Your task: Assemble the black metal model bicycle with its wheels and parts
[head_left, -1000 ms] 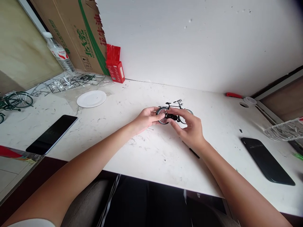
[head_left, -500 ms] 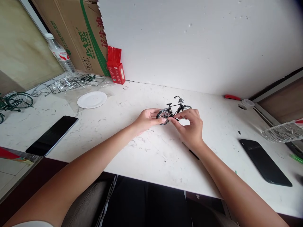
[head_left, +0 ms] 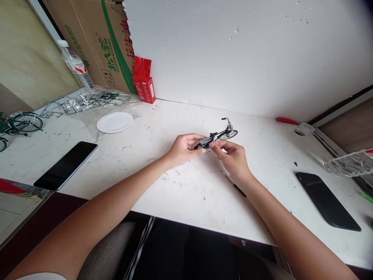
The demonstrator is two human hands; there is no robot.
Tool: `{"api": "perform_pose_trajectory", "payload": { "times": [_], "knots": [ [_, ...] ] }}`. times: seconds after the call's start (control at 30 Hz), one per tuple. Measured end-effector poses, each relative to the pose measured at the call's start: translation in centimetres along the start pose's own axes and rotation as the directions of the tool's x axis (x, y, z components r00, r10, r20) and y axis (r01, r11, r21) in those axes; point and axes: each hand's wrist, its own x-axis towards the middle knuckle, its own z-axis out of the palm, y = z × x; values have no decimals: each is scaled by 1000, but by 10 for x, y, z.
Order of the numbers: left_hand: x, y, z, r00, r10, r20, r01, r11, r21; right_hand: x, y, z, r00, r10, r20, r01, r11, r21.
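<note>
A small black model bicycle (head_left: 215,135) is held between both hands over the white table, tilted over toward me with its handlebar and front wheel pointing away to the right. My left hand (head_left: 186,148) grips its rear end, thumb in front and fingers behind the rear wheel. The fingers of my right hand (head_left: 231,153) pinch near the middle of the frame, low down; what exactly their tips touch is hidden. Much of the rear wheel and pedal area is covered by the fingers. A thin dark tool (head_left: 239,190) lies by my right wrist.
A white paper plate (head_left: 114,122), a phone (head_left: 66,165) and a green model bicycle (head_left: 23,123) are on the left. Behind them stand a plastic bottle (head_left: 76,67), a carton (head_left: 96,42) and a red box (head_left: 145,89). On the right lies a dark phone-shaped object (head_left: 328,200).
The bicycle has tipped from upright to a strong lean, with its wheels now seen more edge-on or flat. My right hand has closed in slightly to the left; the left still grips the rear.
</note>
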Motion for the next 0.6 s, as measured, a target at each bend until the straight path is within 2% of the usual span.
{"api": "perform_pose_trajectory", "payload": {
  "times": [0.13,0.37,0.6],
  "knots": [
    [-1,0,0,1000,12,2,-12,1000,25,-1,3,2,1000,-20,-3,20,1000,3],
    [-3,3,1,998,-33,48,31,999,30,-9,3,6,957,-290,-3,285,943,-170],
    [-4,-2,2,995,-62,81,58,997,44,-9,0,4,930,-363,64,367,898,-241]
  ]
}}
